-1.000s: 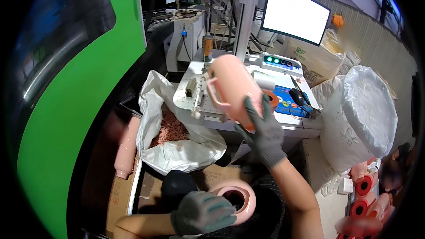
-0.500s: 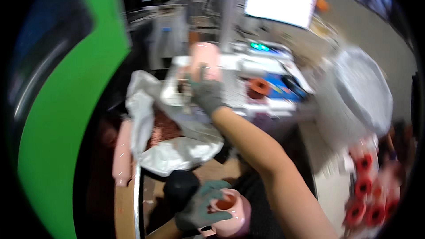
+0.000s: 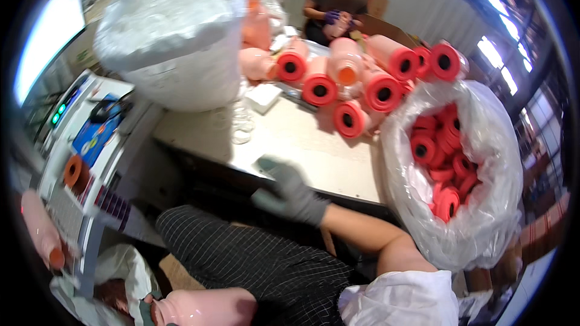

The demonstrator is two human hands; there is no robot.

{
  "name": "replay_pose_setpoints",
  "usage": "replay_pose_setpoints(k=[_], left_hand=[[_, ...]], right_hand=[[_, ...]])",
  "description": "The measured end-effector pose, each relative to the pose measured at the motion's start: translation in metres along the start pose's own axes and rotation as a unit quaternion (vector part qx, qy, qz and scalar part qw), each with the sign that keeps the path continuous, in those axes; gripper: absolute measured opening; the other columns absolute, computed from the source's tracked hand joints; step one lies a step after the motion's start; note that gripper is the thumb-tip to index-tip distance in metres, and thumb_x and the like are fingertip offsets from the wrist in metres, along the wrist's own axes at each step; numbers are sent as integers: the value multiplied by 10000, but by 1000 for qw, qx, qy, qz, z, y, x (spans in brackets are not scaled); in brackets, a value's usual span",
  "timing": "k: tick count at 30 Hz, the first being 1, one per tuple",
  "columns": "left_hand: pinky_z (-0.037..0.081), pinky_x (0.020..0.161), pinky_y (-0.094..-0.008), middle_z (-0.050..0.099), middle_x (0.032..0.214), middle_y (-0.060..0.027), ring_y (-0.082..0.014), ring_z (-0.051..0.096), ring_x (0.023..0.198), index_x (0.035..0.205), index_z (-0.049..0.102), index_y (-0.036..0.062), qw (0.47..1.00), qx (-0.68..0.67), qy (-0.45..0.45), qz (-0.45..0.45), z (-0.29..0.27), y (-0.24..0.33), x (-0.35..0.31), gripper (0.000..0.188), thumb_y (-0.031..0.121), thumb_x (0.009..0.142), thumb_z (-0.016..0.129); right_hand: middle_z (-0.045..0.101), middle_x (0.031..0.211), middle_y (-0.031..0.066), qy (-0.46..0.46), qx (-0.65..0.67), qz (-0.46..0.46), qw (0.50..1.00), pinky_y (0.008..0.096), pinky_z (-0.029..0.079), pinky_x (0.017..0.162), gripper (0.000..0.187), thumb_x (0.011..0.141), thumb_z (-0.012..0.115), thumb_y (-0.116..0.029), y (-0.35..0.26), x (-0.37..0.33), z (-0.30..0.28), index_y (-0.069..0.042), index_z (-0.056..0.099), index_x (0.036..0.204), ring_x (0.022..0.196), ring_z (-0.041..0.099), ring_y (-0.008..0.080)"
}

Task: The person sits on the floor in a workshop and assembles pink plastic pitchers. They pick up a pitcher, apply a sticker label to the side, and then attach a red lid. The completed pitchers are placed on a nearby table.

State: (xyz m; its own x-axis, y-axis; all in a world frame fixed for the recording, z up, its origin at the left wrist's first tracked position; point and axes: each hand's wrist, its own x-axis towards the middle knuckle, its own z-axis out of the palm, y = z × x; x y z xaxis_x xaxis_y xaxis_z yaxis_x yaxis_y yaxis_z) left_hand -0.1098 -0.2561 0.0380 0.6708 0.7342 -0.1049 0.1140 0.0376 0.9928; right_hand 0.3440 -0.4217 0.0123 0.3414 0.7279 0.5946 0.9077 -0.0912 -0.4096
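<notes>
My right hand (image 3: 287,193), in a grey work glove, is held out over the table's near edge. Its fingers are apart and nothing is in them. At the bottom left my left hand (image 3: 147,311), also gloved and mostly cut off by the frame, has its fingers round the neck of a pink bottle (image 3: 208,308). This bottle lies sideways beside my lap. Another pink bottle (image 3: 39,223) rests at the far left, next to the white machine (image 3: 99,205). Several pink bottles (image 3: 345,60) with red collars lie piled on the white table (image 3: 302,139).
A large white sack (image 3: 181,72) stands on the table's left part. At right, a clear plastic bag (image 3: 411,187) holds several red ring-shaped caps (image 3: 447,145). A white sack (image 3: 115,262) sits open at lower left. A person (image 3: 338,6) works beyond the table.
The view has swung right to the table. My right hand has let go of the bottle at the machine and reached over the table edge. My left hand still holds a pink bottle, now tipped sideways.
</notes>
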Motion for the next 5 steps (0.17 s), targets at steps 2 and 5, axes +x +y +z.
replay_pose_setpoints(k=[2,5], left_hand=[[402,1172,-459,483,1562,-191,-346,484,1394,1552,443,-3,998,66,-5,16,1,-5,11,738,216,894,694],[356,1201,-504,424,1611,-222,-385,457,1426,1605,374,62,995,95,-32,18,-6,-27,36,777,293,934,690]], right_hand=[[652,1283,233,156,-117,99,976,481,477,1074,565,867,811,-223,65,-18,-86,-28,621,1363,1236,614,409],[627,1051,110,319,-149,183,918,353,531,911,417,921,762,-117,145,-54,-195,-50,634,1312,1031,618,227]])
